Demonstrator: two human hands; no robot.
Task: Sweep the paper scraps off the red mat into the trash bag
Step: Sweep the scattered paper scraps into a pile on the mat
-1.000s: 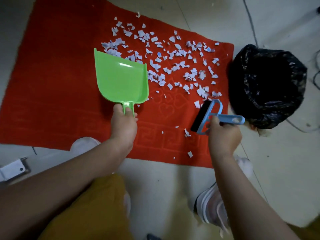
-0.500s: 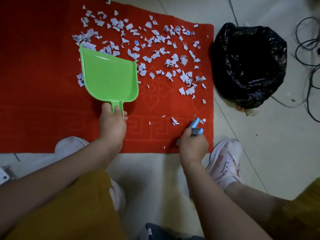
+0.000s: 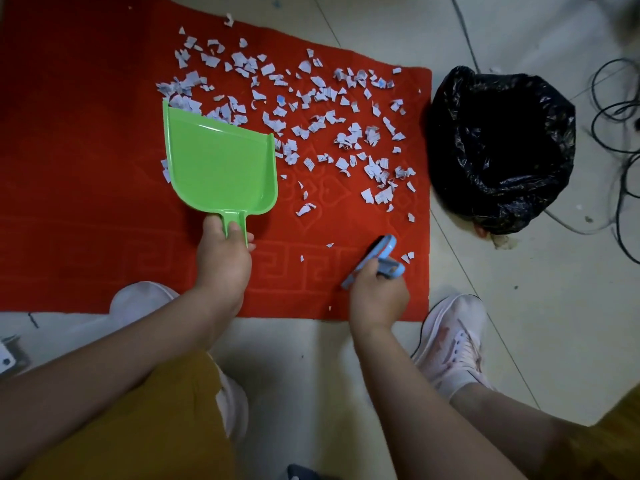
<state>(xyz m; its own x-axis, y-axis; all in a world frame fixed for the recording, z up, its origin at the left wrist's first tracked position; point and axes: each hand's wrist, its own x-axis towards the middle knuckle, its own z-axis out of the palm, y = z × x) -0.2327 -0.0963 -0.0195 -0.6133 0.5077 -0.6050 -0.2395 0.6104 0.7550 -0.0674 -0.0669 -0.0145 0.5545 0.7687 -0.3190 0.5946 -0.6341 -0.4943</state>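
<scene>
Your left hand grips the dustpan on the mat; your right hand seemingly grips the brush near scraps.

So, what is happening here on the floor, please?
A person is cleaning torn paper scraps off a red mat. The left hand grips the handle of a green dustpan, which lies on the mat at the edge of the scraps. The right hand holds a small blue brush near the mat's front edge. The dustpan looks empty, and the black trash bag waits open beside the mat.
</scene>
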